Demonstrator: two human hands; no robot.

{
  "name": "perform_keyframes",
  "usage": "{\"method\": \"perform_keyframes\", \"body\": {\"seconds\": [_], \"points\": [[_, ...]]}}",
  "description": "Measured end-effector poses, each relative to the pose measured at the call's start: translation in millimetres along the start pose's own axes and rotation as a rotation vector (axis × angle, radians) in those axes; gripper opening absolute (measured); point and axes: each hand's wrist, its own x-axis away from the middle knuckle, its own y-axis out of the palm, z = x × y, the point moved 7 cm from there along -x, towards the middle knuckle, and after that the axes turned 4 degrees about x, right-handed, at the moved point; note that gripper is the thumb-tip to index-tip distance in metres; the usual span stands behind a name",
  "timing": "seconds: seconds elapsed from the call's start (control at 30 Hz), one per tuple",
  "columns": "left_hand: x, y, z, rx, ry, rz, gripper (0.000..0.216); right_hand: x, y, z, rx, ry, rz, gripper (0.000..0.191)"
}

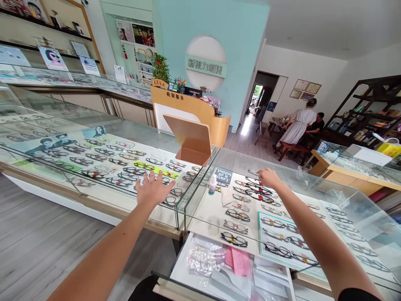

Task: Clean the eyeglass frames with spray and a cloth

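Head view: left counter (pixel 78 195) is filled with rows of glasses (pixel 98 156), some set on green cards; these rows are judged to be in order. Over its near right part, the left hand (pixel 153 186) is held palm down, fingers spread, nothing grasped; whether the glass top is touched cannot be told. Farther back, a wooden stand (pixel 191 136) is placed near the corner.

On the right counter (pixel 205 218), a small bottle (pixel 212 185) is seen upright at the left, with a pale cloth (pixel 226 197) just beside it; neither is being held. Below, a drawer (pixel 175 288) has been pulled out and is not yet shut; plastic bags (pixel 203 259) and pink paper (pixel 240 261) are seen inside.

Next, a column of glasses is laid out, ending in a black pair (pixel 234 239) at the front. At the far end, a thin pair (pixel 253 172) is lying by the fingertips of the right hand (pixel 270 179), which is curled; whether that pair is gripped cannot be told. Glasses are also lined up on a teal-edged tray (pixel 260 232) and farther right. Layout is judged mostly done; how much is left cannot be told.
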Motion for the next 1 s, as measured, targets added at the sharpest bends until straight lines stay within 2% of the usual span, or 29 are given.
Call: {"method": "perform_keyframes", "body": {"seconds": [0.17,0.23,0.3,0.37,0.47,0.53,0.6,0.67,0.77,0.9,1.0], "points": [[1.4,-1.4,0.3,0.019,-0.004,-0.011,0.104,36.1,-35.2,-11.0,-0.028,-0.048,0.141,0.054],[0.8,-0.4,0.0,0.025,-0.003,-0.008,0.103,69.3,-57.8,-26.3,-0.104,-0.139,0.249,0.055],[-0.4,1.2,-0.7,0.029,-0.005,-0.003,0.103,114.0,-77.8,-47.1,-0.206,-0.256,0.298,0.055],[-1.7,2.9,-1.3,0.032,-0.008,-0.004,0.103,165.8,-91.2,-72.1,-0.333,-0.391,0.257,0.055],[-2.1,4.4,-1.3,0.034,-0.011,-0.017,0.105,241.1,-96.5,-111.1,-0.478,-0.558,0.087,0.054],[-0.9,4.2,-0.4,0.037,-0.006,-0.020,0.106,278.3,-89.4,-134.8,-0.538,-0.630,-0.041,0.054],[0.7,2.9,1.2,0.044,0.002,-0.012,0.107,298.2,-71.2,-154.6,-0.567,-0.638,-0.168,0.053],[2.1,2.5,2.4,0.049,-0.001,-0.012,0.107,302.3,-43.4,-173.2,-0.575,-0.622,-0.272,0.054],[3.1,2.0,3.9,0.048,-0.009,-0.010,0.106,283.7,7.5,-202.0,-0.535,-0.573,-0.331,0.058],[4.2,0.7,4.5,0.045,-0.017,-0.012,0.105,223.1,72.8,-239.1,-0.388,-0.425,-0.267,0.066],[5.8,0.3,4.7,0.050,-0.010,-0.025,0.106,163.7,105.9,-257.5,-0.290,-0.278,-0.230,0.071]]}}
